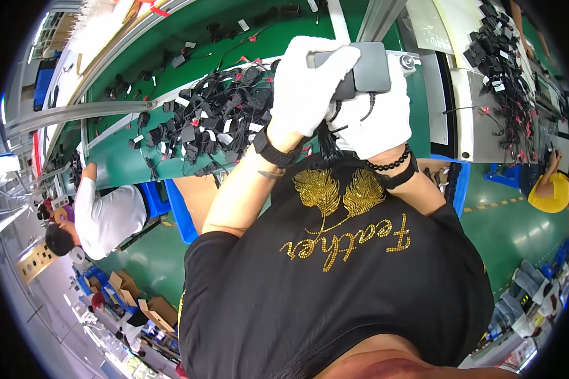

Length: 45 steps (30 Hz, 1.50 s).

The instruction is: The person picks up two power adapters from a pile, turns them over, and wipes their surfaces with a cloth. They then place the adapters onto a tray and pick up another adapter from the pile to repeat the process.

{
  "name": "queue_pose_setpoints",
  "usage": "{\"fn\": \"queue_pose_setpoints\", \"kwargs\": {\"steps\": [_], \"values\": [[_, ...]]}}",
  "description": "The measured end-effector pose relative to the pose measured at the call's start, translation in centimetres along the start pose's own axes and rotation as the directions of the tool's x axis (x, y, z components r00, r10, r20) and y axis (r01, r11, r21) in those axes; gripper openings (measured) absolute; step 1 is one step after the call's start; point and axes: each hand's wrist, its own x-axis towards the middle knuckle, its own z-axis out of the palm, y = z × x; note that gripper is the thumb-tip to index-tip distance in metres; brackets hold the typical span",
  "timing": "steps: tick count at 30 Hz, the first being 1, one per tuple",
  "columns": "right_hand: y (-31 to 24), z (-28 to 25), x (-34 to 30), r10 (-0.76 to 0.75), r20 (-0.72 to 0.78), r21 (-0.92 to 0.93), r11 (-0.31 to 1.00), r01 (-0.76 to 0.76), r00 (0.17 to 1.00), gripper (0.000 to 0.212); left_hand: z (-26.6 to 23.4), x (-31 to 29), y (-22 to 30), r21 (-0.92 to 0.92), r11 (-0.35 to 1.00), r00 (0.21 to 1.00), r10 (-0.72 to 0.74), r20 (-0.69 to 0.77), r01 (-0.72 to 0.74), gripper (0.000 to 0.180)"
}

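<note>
Both my hands wear white gloves and meet over the workbench edge, close to my chest. Between them are two flat black power adapters, partly overlapping. My left hand [302, 85] is closed on the farther-left adapter [344, 88], its thumb lying across the top. My right hand [384, 123] holds the other adapter [372, 68] from below and the right side; its fingers are mostly hidden under it. Short cables come out of the near ends of both adapters. A bundle of black cable [329, 143] hangs below my hands.
A large tangled heap of black adapters and cables [215, 117] covers the green bench [117, 165] at left. Another heap [496, 76] lies on the right-hand bench. Blue bins [182, 215] stand beside me. One person in white [110, 218] sits left; another in yellow [553, 192] is far right.
</note>
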Motion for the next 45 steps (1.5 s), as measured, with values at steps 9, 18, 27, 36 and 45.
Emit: {"fn": "queue_pose_setpoints", "kwargs": {"steps": [9,18,27,36,45], "values": [[3.2,0.2,-1.1,-0.097,0.029,-0.170,0.980,0.100,0.995,0.066,-0.9,-1.8,-1.4,-0.292,0.947,0.965,-0.053,0.259,0.130,0.052],[2.7,0.5,-1.5,-0.382,0.015,-0.491,0.802,0.340,0.924,0.068,0.2,-1.6,-1.7,-0.316,0.948,0.998,-0.024,0.059,0.041,0.036],[1.0,-1.2,-0.6,-0.443,0.115,-0.532,0.728,0.432,0.889,0.053,-0.6,-2.7,-1.7,-0.320,0.924,0.970,-0.157,0.186,0.211,0.033],[1.9,-0.3,-1.8,-0.151,0.044,-0.174,0.972,0.156,0.988,0.058,-0.7,-2.5,-1.2,-0.340,0.918,0.967,-0.137,0.215,0.205,0.040],[0.1,-2.7,0.3,-0.309,0.184,-0.495,0.791,0.359,0.933,0.053,-0.1,-1.5,-3.5,-0.319,0.947,0.999,0.024,-0.044,-0.037,0.032]]}}
